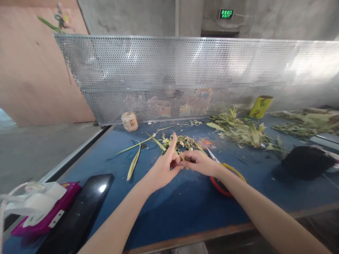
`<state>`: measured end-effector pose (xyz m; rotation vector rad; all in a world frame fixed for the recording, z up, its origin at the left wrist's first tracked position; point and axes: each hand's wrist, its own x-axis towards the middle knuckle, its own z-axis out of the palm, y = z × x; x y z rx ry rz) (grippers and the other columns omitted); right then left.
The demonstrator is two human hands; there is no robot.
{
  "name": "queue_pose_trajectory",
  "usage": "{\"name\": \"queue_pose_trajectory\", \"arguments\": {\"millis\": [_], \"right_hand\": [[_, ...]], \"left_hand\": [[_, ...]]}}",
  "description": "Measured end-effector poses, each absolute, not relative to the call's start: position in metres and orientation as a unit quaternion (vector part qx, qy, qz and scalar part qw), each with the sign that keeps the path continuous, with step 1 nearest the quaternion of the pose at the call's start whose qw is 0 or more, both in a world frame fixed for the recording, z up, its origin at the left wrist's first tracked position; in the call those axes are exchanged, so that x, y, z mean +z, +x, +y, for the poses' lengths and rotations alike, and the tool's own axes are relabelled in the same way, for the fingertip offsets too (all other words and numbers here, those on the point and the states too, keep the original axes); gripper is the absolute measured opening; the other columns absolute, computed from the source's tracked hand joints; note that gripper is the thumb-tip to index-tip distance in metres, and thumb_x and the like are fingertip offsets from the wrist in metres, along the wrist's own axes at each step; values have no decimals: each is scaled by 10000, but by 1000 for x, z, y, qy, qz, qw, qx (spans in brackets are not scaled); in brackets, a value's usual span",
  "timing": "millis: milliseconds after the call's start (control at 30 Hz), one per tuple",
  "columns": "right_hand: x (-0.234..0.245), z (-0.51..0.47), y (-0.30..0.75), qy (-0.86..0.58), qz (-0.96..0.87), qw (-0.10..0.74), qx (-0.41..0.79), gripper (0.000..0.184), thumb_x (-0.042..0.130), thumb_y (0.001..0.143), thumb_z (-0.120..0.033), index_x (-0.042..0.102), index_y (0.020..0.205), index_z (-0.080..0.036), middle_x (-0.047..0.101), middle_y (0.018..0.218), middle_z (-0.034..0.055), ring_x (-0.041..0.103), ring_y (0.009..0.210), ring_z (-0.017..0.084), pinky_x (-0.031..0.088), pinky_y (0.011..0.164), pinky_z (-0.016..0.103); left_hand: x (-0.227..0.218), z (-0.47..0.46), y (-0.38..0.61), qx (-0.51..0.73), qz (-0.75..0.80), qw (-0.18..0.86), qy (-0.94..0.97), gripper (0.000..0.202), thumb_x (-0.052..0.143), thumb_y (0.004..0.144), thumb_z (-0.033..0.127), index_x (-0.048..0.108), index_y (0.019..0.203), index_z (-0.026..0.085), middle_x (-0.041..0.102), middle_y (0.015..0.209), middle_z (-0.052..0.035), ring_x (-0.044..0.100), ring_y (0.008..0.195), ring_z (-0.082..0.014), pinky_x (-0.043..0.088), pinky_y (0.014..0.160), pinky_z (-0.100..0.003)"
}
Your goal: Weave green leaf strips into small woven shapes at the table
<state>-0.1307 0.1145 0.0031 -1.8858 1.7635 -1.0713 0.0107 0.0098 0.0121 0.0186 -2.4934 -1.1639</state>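
My left hand point(165, 165) and my right hand point(198, 162) meet at the middle of the blue table point(159, 218). Left thumb and lower fingers pinch a small piece of dried plant, while the index finger points up. On the same piece, the right fingertips are closed from the other side; its exact shape is mostly hidden. A clump of dried greenish plants point(185, 141) lies just beyond the fingers. Scissors point(221, 190) with red and yellow handles rest partly under my right forearm, blades showing. Left of the hands lies a long pale-green husk strip point(134, 162).
A perforated metal screen point(148, 63) stands along the table's back. Before it are a twine-wrapped jar point(129, 121), a husk pile point(241, 130) and a yellow can point(261, 107). A black phone point(79, 211) and purple power strip point(50, 220) lie left; a black object point(307, 162) right.
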Motion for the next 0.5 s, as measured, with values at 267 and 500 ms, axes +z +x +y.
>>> {"name": "queue_pose_trajectory", "arguments": {"millis": [267,500], "right_hand": [[7,119,-132,-648,624,181,-398,130,455,808,-268,495,729,-173,435,574,-50,386,474,55,315,481,186],[2,116,-128,-600,640,163,-451,136,539,756,-305,510,802,-181,497,630,-33,426,522,74,340,491,196]], "left_hand": [[18,9,11,-532,-828,180,9,812,493,785,183,-84,1356,216,420,638,60,407,604,-82,357,619,-243],[10,9,7,-494,-846,189,69,1051,642,673,321,-150,1343,148,559,779,-19,485,633,-131,389,593,-283]]}}
